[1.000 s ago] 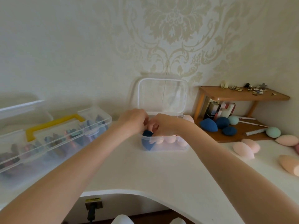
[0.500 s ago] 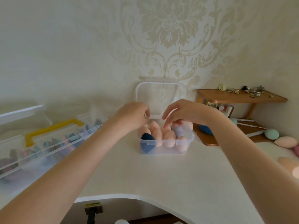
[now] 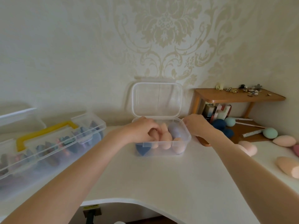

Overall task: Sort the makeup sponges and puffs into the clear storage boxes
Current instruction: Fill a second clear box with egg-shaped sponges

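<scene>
A small clear box [image 3: 161, 144] stands mid-desk, and its open lid [image 3: 157, 99] leans on the wall. It holds several peach sponges [image 3: 166, 143], a dark blue one [image 3: 142, 150] and a grey-lilac one [image 3: 175, 130]. My left hand [image 3: 142, 130] reaches into the box's left side, its curled fingers pinching a peach sponge. My right hand [image 3: 197, 126] grips the box's back right rim. Loose sponges lie to the right: dark blue [image 3: 219, 124], mint [image 3: 269, 133], pink [image 3: 284, 140] and peach [image 3: 288, 165].
A long clear organiser with a yellow handle [image 3: 45, 131] sits on the left, full of dark items. A wooden corner shelf [image 3: 234, 96] stands at the right with trinkets on top and cosmetics beneath. The desk's curved front edge [image 3: 129, 200] is near me.
Both hands rose off the sponges half a second ago. Now my left hand is back down in the box, and my right hand has moved out to the right rim.
</scene>
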Motion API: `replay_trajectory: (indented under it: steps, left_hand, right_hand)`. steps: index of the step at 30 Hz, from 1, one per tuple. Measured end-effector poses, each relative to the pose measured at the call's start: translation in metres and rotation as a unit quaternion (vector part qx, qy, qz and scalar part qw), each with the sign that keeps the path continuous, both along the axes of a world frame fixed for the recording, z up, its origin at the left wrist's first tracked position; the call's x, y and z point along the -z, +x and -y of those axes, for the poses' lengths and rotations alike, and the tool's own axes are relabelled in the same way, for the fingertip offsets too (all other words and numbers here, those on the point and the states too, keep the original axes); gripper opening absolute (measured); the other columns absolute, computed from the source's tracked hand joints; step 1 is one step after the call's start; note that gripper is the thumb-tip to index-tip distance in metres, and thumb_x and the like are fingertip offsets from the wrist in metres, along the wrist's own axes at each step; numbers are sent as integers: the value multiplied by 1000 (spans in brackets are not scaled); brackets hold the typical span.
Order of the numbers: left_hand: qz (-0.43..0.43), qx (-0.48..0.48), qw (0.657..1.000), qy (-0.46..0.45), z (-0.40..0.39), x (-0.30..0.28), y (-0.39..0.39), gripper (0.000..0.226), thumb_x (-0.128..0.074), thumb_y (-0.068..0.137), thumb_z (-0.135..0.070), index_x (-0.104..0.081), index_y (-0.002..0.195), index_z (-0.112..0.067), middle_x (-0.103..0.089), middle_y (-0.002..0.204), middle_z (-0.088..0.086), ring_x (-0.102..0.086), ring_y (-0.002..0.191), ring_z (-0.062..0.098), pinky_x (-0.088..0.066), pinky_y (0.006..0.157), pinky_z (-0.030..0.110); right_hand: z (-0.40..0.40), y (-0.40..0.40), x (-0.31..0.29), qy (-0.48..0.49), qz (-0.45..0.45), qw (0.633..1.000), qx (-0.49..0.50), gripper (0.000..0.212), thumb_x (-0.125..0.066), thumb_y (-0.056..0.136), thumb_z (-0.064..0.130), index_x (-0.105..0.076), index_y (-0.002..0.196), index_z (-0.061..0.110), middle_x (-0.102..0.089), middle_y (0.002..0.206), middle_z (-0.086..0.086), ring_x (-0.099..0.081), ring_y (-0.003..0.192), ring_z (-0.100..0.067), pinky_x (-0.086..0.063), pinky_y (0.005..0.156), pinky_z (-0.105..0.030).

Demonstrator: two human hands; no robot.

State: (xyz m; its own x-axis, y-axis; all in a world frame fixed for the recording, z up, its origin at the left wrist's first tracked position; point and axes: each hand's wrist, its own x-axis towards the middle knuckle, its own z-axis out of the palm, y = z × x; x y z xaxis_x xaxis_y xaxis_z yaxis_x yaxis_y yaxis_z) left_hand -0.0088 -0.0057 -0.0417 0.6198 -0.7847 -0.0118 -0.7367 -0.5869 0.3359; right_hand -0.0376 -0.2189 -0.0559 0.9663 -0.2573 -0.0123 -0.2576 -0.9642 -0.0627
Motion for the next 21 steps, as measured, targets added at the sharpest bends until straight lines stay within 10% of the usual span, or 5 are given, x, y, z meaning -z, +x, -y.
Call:
replay_trajectory:
  steps: [6, 10, 14, 18, 21]
  left_hand:
    - [-1, -17, 1000, -20, 1, 2, 4, 37, -56, 74, -30, -65, 110, -26, -51, 84, -9, -54, 85, 14, -48, 85, 30]
    - [-7, -57, 998, -32, 1, 2, 5, 26, -59, 83, -22, -62, 108, -22, -47, 88, -8, -53, 84, 13, -45, 82, 26]
    - [-5, -48, 998, -30, -1, 6, 1, 19, -56, 85, -28, -61, 97, -14, -59, 77, -3, -56, 75, 21, -40, 62, 23]
    - [1, -43, 999, -29, -5, 8, 3, 13, -53, 86, -23, -59, 86, -11, -63, 77, -1, -57, 73, 18, -45, 66, 26]
    - [8, -44, 999, -19, -6, 9, 8, 13, -50, 87, -13, -53, 76, -19, -51, 65, -10, -48, 63, 11, -36, 57, 18]
  right_hand:
    - [-17, -26, -56, 139, 212, 966, 58, 17, -52, 84, 24, -45, 97, 15, -56, 81, -4, -53, 71, -21, -36, 57, -29]
    - [-45, -41, -72, 336, 62, 936, -82, 27, -64, 85, 28, -49, 103, 15, -65, 73, -3, -48, 46, -10, -40, 47, -20]
    - [-54, -37, -66, 408, -110, 891, -164, 27, -63, 87, 16, -60, 114, 14, -67, 100, -12, -61, 76, -14, -52, 73, -22]
    - [-57, -26, -54, 400, -235, 870, -165, 35, -54, 92, 8, -57, 126, 15, -59, 127, -15, -60, 104, -23, -49, 97, -30]
    - [-68, -19, -51, 264, -230, 921, -171, 32, -58, 88, 11, -61, 117, 23, -61, 123, -8, -61, 108, -23, -49, 96, -30]
